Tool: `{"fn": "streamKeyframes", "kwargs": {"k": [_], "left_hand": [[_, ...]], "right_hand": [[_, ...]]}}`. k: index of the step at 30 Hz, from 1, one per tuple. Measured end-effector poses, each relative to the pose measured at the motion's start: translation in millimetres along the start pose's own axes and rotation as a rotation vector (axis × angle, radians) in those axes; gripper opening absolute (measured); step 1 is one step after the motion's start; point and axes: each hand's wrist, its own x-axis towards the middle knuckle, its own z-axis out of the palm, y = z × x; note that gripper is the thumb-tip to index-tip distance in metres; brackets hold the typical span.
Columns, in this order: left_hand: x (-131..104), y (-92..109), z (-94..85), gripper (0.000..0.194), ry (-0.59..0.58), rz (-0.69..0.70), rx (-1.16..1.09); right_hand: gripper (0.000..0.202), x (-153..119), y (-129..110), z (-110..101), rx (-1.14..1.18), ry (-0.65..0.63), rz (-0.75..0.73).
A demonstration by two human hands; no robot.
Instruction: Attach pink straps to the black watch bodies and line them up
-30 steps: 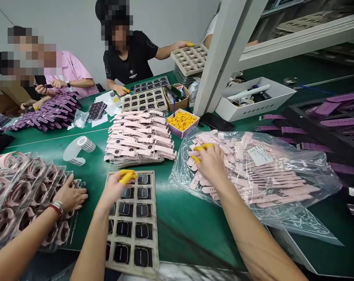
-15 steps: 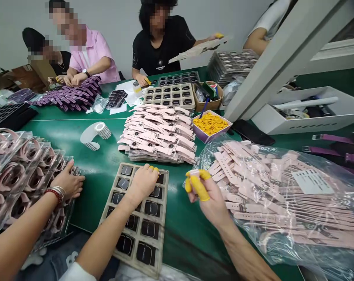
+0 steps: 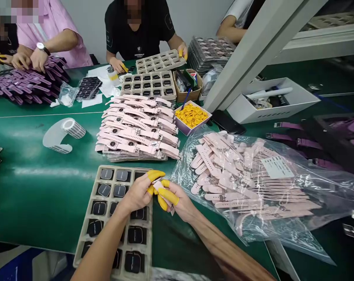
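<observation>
My left hand [image 3: 140, 191] and my right hand [image 3: 175, 199], both with yellow finger cots, meet over the right edge of a beige tray [image 3: 124, 167]. My right hand pinches a short pink watch strap [image 3: 158, 188]. Closed against it, my left hand grips what looks like a watch case, mostly hidden by the fingers; only a thin metallic edge shows. Dark square watch cases [image 3: 135, 235] sit in the tray's pockets beneath my left forearm. To the right of my hands lies a clear plastic bag [image 3: 253, 226] full of pink straps.
Behind the tray rises a stack of pink-strapped watches [image 3: 136, 128]. Close by are a box of yellow finger cots [image 3: 191, 115], a label roll [image 3: 73, 128], a black phone [image 3: 228, 121] and a slanted grey post [image 3: 253, 50]. Co-workers handle purple straps [image 3: 27, 84] and a beige tray [image 3: 161, 60] opposite.
My left hand has left the tray and met my right hand. The view has shifted right. The braceleted co-worker's hand and the watch trays at left are gone from view. A co-worker opposite has lowered a tray.
</observation>
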Motion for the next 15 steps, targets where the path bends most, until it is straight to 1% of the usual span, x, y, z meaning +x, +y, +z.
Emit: {"fn": "streamKeyframes", "kwargs": {"k": [4,6,9,12,15], "left_hand": [[-2.0,1.6,1.1,0.048,0.041,-0.009,0.053],[-3.0,3.3,2.9,0.049,0.053,0.0,0.096],[-4.2,7.1,3.0,0.051,0.022,-0.034,0.148],[-4.1,10.6,0.7,0.052,-0.035,-0.067,0.154],[-2.8,11.2,-0.6,0.049,-0.043,-0.017,0.253]], "right_hand": [[0.029,1.7,-0.8,0.4,0.144,0.043,0.037],[0.028,2.1,-3.4,2.5,0.241,0.036,0.051],[0.03,1.9,-8.1,4.4,0.358,0.055,0.067],[0.032,1.2,-10.6,3.1,0.371,0.097,0.089],[0.03,0.5,-10.6,0.5,0.315,0.106,0.107]]}}
